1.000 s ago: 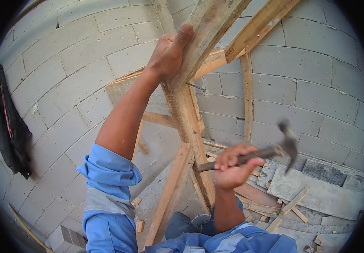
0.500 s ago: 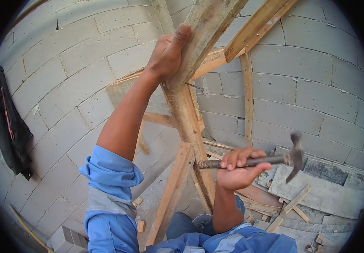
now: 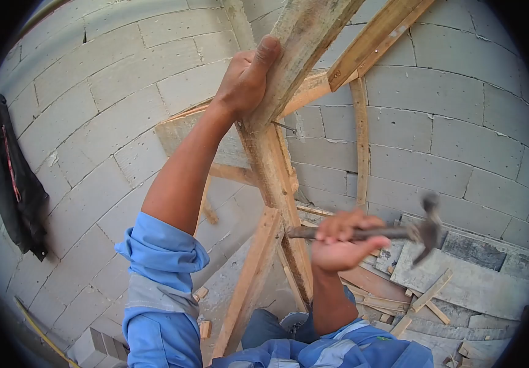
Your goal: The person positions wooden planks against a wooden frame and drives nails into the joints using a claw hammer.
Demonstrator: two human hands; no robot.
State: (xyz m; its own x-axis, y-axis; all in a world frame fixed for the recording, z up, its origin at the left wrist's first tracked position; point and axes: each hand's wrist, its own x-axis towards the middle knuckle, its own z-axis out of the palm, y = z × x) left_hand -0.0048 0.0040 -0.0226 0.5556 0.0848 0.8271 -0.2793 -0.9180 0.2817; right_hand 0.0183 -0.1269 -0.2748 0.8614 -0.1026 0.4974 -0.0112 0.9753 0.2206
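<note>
My left hand [image 3: 246, 83] is wrapped round the edge of a wide, rough wooden plank [image 3: 304, 55] that slopes up out of view, thumb on its face. Below its lower end stands a wooden post [image 3: 274, 165]. A nail [image 3: 284, 126] sticks out sideways where plank and post meet. Lower right, my right hand [image 3: 345, 239] grips the handle of a claw hammer [image 3: 427, 227], its head to the right and slightly blurred. The hammer is apart from the nail. The fingers of my left hand behind the plank are hidden.
A slanting brace [image 3: 249, 279] leans against the post. Another beam [image 3: 378, 40] slopes at the upper right. Grey block walls [image 3: 448, 129] surround me. A dark jacket [image 3: 13, 178] hangs at the left. Wood scraps [image 3: 433, 288] and boards lie on the floor, with blocks [image 3: 96, 349] at the lower left.
The hammer and my right hand have shifted slightly and look more blurred. My left hand and the plank stay in place.
</note>
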